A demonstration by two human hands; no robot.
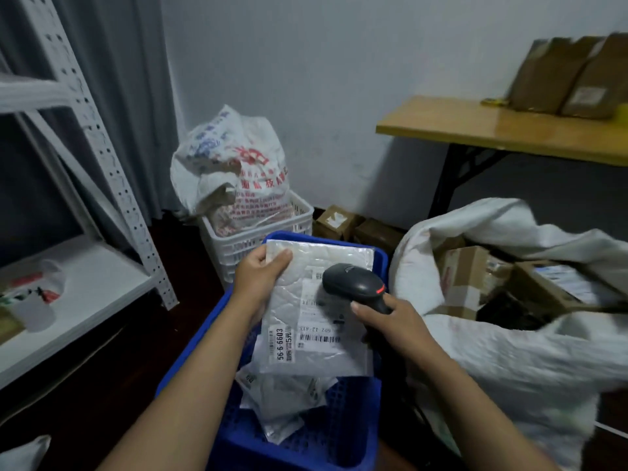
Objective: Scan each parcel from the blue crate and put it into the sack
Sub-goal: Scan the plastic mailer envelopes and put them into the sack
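Left hand point(263, 273) grips parcel point(312, 314) label-up over blue crate point(306, 433), centre frame; right hand point(394, 321) clasps scanner point(356, 283) aimed at barcode; sack point(509, 351) gapes right.

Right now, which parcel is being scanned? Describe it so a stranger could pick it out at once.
Find the blue crate left of the big white sack. Above it the left hand holds a flat white padded parcel, with the black scanner in the right hand aimed at it. Unlike the pouches lying in the crate, it is lifted and carries a sticker reading 56-6-6603.
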